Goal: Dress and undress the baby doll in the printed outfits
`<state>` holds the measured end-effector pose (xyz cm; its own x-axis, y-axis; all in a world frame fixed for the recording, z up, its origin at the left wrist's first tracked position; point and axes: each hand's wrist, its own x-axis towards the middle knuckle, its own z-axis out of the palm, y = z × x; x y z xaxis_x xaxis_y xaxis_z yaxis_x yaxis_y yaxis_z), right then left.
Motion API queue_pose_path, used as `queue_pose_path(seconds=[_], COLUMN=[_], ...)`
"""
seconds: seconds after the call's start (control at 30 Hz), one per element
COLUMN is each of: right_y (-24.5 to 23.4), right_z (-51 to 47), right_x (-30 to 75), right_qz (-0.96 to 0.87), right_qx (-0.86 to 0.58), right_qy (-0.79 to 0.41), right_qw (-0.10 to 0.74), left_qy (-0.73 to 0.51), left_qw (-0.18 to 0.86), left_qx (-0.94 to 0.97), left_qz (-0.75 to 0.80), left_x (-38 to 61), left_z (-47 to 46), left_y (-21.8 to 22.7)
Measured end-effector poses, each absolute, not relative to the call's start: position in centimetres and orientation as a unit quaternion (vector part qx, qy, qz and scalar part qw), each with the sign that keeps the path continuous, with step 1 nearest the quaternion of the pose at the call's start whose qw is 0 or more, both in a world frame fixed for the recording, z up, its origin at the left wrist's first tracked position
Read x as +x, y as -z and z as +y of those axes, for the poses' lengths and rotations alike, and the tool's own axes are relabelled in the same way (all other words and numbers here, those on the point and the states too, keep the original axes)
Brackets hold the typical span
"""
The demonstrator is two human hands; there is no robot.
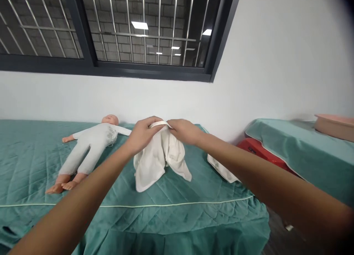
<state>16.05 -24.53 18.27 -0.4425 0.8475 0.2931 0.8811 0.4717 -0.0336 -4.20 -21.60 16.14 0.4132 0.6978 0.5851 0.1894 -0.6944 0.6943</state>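
Note:
A small white garment [151, 162] hangs between my two hands, its lower parts spreading in two loose folds over the green quilted bed cover [116, 188]. My left hand [146, 132] pinches the garment's upper edge from the left, thumb and fingers closed on it. Close beside it, my right hand [184, 130] grips the same edge from the right. Whether it is a top or trousers I cannot tell. To the left of my hands a baby doll [95, 137] in a pale bodysuit lies on its back, head toward the wall and feet toward me.
A white patterned cloth item [222, 169] lies at the bed's right edge, partly behind my right forearm. Further right are a red plastic object [257, 148], a second surface under green cloth [284, 133] and a pinkish box [336, 126]. A barred window [149, 70] is above the bed.

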Motion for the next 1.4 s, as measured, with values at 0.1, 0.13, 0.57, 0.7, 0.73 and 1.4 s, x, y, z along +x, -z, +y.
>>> queue_pose_path(seconds=[0.1,0.13,0.57,0.7,0.73,1.4], right_y=[-19.6,-19.9,-20.9,-18.3,-17.4,1.8], right_z=[-24.4,-24.6,-27.3,-26.5,-26.0,-20.6], right_x=[16.2,16.3,22.7,26.1,26.4,13.5], right_qz=[-0.839,-0.836,-0.746,-0.739,-0.742,-0.602], right_qx=[-0.515,-0.519,-0.612,-0.645,-0.651,-0.795], right_qy=[0.094,0.097,-0.006,-0.043,-0.038,0.031], right_qw=[0.147,0.149,0.262,0.19,0.157,0.071], left_qy=[-0.426,-0.42,-0.442,-0.298,-0.263,-0.238], left_qw=[0.07,0.007,0.094,0.07,0.058,0.178], left_qx=[0.84,0.839,0.713,0.741,0.747,0.742], left_qz=[0.327,0.346,0.536,0.598,0.608,0.601], left_x=[-7.4,-8.4,-13.8,-14.0,-13.8,-1.8], left_z=[-21.9,-21.8,-20.4,-19.2,-18.5,-17.2], left_y=[-17.0,-16.9,-15.6,-15.0,-14.5,1.8])
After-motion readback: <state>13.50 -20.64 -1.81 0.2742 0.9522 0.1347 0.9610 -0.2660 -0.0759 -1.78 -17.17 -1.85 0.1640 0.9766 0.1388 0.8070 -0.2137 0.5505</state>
